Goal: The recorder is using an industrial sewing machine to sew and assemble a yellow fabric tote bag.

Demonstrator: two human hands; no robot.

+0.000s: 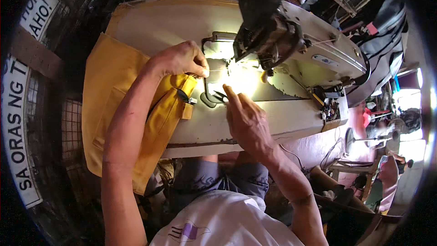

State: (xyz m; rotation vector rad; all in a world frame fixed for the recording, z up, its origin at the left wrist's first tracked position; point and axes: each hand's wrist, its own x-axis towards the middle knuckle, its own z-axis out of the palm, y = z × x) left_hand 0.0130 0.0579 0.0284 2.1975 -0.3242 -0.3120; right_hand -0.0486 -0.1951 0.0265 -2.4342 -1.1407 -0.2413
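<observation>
My left hand [184, 58] is closed in a pinch at the upper end of a yellow garment [116, 70]. A thin thread [218, 70] runs from these fingertips toward the lit needle area of a sewing machine [314, 45]. Below the pinch, a dark strap piece with a metal buckle [192, 101] lies on the yellow cloth. Small dark thread snips [220, 96] stick out of my closed right hand [248, 118], their blades pointing left and apart. Glare from the lamp washes out the needle and presser foot.
The pale sewing table [205, 127] has worn, chipped edges. A tray of small tools and parts [333, 109] sits at its right end, beside a slim tool with a yellow handle [317, 99]. A standing fan [371, 139] is on the floor at right. Lettered signs [20, 132] hang at left.
</observation>
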